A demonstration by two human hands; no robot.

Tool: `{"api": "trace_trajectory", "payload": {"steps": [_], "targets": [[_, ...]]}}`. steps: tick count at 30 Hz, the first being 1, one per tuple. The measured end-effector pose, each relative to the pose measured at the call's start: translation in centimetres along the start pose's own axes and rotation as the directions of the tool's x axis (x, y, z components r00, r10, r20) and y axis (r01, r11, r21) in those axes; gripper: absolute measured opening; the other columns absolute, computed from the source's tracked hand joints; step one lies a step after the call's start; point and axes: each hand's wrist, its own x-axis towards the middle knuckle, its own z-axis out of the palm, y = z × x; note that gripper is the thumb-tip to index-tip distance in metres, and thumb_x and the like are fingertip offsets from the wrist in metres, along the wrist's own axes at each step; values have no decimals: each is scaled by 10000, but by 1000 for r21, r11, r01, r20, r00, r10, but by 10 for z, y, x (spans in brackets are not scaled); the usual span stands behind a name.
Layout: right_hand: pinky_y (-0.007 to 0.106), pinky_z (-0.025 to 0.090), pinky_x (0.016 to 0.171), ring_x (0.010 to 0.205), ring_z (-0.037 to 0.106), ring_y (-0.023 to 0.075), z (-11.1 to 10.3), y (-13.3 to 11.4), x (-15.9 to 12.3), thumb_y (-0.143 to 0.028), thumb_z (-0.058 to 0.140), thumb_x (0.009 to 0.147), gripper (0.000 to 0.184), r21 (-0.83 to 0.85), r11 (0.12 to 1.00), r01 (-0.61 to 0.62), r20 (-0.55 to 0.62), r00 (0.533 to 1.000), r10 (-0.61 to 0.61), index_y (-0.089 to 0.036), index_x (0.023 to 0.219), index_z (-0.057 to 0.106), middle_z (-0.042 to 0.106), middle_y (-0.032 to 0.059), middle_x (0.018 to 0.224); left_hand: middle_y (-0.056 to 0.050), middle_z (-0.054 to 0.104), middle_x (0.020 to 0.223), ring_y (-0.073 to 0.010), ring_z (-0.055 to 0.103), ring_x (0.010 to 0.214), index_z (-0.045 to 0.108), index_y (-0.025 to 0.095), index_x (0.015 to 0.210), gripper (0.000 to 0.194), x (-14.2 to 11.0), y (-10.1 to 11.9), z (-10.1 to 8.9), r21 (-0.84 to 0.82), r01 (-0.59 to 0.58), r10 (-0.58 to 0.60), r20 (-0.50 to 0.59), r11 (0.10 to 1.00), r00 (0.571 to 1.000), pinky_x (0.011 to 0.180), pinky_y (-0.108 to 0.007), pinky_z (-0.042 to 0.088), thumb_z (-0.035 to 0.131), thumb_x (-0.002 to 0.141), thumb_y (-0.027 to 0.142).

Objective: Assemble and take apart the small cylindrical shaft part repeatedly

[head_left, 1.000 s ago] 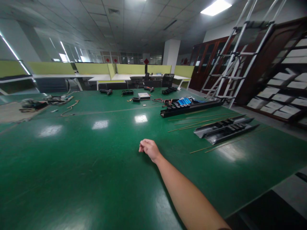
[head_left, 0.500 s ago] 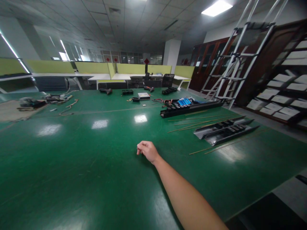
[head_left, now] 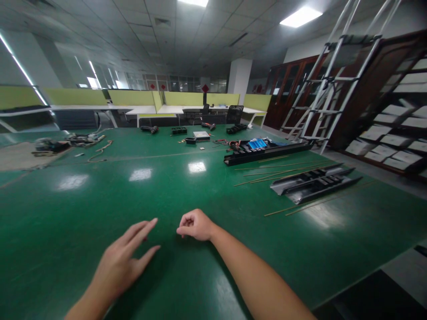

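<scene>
"Over the green table, what has changed since a second ago?"

"The left hand has come into view, thumb and fingers spread wide. The right hand sits lower in view now, its fingers curled narrow; I can't tell whether they hold anything."

"And the loose things nearest them?"

"Thin rods, lying on the table to the right, well apart from both hands."

"Containers?"

"A long black channel holds a blue packet. Black blocks sit in two shorter channels nearer us."
</scene>
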Motion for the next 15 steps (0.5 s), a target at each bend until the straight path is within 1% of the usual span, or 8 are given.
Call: {"api": "trace_trajectory", "payload": {"steps": [2, 4, 6, 8, 10, 12, 13, 15], "targets": [[194, 359, 475, 506, 499, 97, -1, 1, -1, -337, 718, 706, 217, -73, 997, 38, 9, 999, -38, -137, 677, 637, 599, -10, 574, -51, 611, 1221, -254, 633, 1004, 594, 359, 1259, 494, 16, 3, 30, 117, -194, 163, 234, 974, 958, 872, -329, 522, 699, 777, 370], [187, 340, 477, 508, 461, 86, -3, 4, -1, -293, 708, 703, 189, -158, 985, 72, -13, 997, -75, -140, 639, 617, 547, -36, 552, -58, 629, 1167, -234, 629, 997, 611, 333, 1237, 388, 27, 7, 56, 136, -290, 226, 357, 947, 906, 866, -310, 508, 584, 853, 282], [185, 334, 484, 516, 448, 82, -5, 7, 0, -260, 691, 707, 174, -219, 973, 76, -47, 995, -88, -140, 615, 603, 524, -45, 542, -62, 643, 1087, -213, 628, 954, 651, 305, 1165, 328, 35, 8, 73, 130, -296, 225, 394, 946, 891, 843, -290, 500, 522, 874, 224], [186, 341, 487, 519, 461, 86, -6, 9, 1, -263, 690, 713, 164, -225, 972, 60, -52, 996, -74, -139, 634, 617, 544, -41, 553, -60, 645, 1044, -203, 627, 920, 666, 293, 1124, 312, 38, 6, 81, 125, -269, 203, 386, 955, 900, 820, -278, 497, 505, 872, 202], [188, 354, 485, 524, 485, 92, -7, 9, 2, -302, 725, 703, 179, -191, 980, 49, -31, 998, -56, -138, 695, 652, 584, -28, 585, -52, 654, 1017, -204, 629, 906, 672, 296, 1102, 293, 37, -2, 79, 117, -238, 181, 363, 964, 914, 807, -275, 500, 512, 870, 217], [192, 381, 495, 538, 524, 103, -8, 7, 2, -362, 761, 685, 250, -138, 990, 35, -11, 999, -36, -137, 759, 680, 622, -8, 622, -38, 674, 979, -212, 640, 886, 692, 298, 1037, 226, 32, -13, 66, 114, -180, 137, 309, 977, 941, 797, -276, 510, 561, 854, 276], [198, 401, 508, 550, 549, 111, -8, 6, 2, -397, 768, 682, 289, -108, 994, 25, -5, 1000, -25, -137, 779, 686, 637, 3, 634, -29, 686, 957, -217, 647, 869, 701, 299, 1002, 198, 28, -19, 55, 107, -127, 95, 260, 986, 961, 786, -274, 517, 607, 830, 322], [210, 430, 534, 568, 588, 126, -9, 5, 3, -456, 769, 680, 345, -55, 998, 5, -6, 1000, -6, -135, 782, 689, 653, 19, 631, -16, 703, 915, -223, 657, 817, 716, 295, 956, 253, 17, -28, 24, 27, 33, -35, 82, 999, 996, 749, -267, 531, 732, 727, 401]]}}
